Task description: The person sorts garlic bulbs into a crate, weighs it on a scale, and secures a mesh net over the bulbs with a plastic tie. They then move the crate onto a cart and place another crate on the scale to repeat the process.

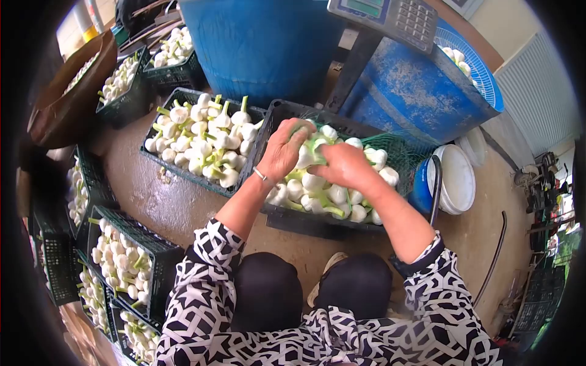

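**Both hands clamp one garlic bulb over the netted crate**
The left hand [284, 149] and right hand [345, 165] curl tight around a garlic bulb [310, 156], just above the heap in the black crate [329, 117]. Its long axis seems roughly level, green stalk toward the right hand, though the hands hide most of it. Twisting hard could snap the stalk; a slack grip could drop it or snag the green net [400, 149].

light: even daylight, soft shadows | edges: fisheye bend, black vignette (corners lost) | focus: slightly soft, perhaps motion blur
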The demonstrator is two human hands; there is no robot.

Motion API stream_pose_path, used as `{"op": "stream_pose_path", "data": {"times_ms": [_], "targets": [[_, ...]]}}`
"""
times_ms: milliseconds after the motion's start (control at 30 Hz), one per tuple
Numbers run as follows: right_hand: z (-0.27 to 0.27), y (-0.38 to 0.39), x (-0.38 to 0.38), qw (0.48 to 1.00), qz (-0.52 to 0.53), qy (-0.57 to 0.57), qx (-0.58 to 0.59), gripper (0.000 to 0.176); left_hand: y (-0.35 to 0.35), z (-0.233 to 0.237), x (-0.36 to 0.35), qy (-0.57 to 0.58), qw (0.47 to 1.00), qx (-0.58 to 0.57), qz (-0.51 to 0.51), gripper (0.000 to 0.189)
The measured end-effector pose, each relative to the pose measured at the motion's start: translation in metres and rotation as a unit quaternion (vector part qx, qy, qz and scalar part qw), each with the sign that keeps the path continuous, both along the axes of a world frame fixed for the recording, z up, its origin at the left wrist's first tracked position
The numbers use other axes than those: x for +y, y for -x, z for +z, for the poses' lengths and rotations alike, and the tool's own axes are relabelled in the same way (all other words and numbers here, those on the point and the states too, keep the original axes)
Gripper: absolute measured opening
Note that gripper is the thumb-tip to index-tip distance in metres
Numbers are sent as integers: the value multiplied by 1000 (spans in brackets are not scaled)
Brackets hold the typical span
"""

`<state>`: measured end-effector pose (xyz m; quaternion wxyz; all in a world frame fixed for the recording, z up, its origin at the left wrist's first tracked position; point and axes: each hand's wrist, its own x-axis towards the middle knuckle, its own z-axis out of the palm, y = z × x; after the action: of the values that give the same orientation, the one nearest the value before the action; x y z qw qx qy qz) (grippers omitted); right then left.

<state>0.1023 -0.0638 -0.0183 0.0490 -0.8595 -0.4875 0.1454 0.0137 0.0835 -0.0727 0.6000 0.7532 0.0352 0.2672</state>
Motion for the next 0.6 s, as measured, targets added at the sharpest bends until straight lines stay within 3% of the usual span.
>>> {"op": "stream_pose_path", "data": {"times_ms": [33,100,167,200,233,300,333,367,433,467,533,567,600], "targets": [[-11,4,-2,998,-15,-60,12,27,0,1,0,-38,999,-4,19,27],[-18,0,0,991,-13,-133,28,20,-7,-5,5,34,993,-63,-91,29],[-14,-11,6,967,-37,-239,74,21,-15,-6,2,223,939,-21,-261,47],[-6,-20,8,968,-39,-234,82,21,-9,10,-6,217,934,110,-261,70],[1,-22,6,966,-52,-243,73,21,-9,-2,-1,197,927,63,-313,91],[14,-25,4,970,-50,-215,98,20,-10,2,0,8,959,70,-275,102],[19,-25,6,970,-58,-218,93,20,-13,2,-4,-89,973,21,-211,93],[26,-23,9,975,-43,-212,45,17,-23,-2,-6,-90,971,19,-219,93],[37,-16,15,980,-10,-195,-42,12,-45,-23,-6,-177,939,142,-259,63],[43,-11,16,985,1,-160,-70,15,-53,-34,-12,-178,937,144,-262,63],[49,-9,1,982,4,-172,-75,17,-65,-51,-33,-59,982,48,-176,33],[53,-10,-10,980,13,-183,-82,21,-60,-47,-37,-60,981,51,-178,33],[60,-11,-30,964,-15,-264,-36,23,-52,-38,-40,72,979,98,-165,27]]}}
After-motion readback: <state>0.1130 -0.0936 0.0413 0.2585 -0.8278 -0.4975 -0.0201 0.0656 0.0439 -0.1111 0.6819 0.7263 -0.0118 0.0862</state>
